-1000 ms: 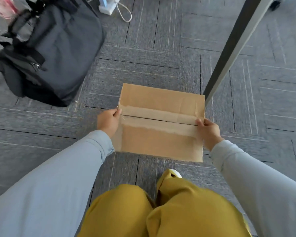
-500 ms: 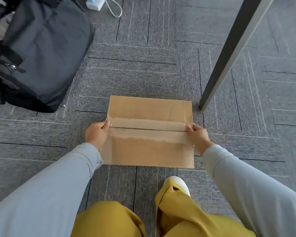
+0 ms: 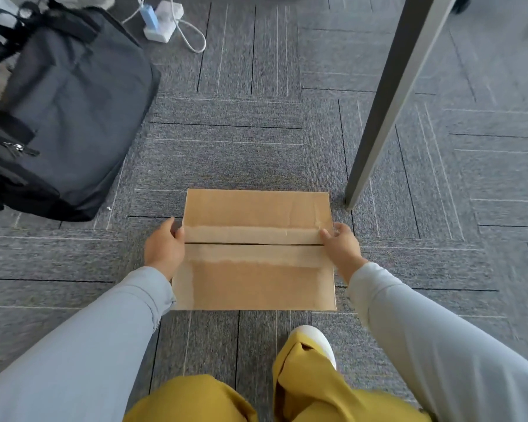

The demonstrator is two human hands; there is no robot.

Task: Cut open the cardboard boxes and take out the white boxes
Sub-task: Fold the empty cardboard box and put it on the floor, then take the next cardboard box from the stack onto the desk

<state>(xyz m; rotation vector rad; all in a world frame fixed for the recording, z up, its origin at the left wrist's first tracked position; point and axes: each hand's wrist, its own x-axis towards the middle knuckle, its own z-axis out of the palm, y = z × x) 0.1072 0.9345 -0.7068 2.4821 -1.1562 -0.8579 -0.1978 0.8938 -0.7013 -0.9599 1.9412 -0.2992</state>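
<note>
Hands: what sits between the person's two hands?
The cardboard box, flat on the carpet, its centre seam running from the left hand to the right hand. The head view shows it.

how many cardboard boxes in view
1. The cardboard box is just left of the table leg; the left hand grips its left edge, the right hand its right edge. Others may be hidden.
</note>
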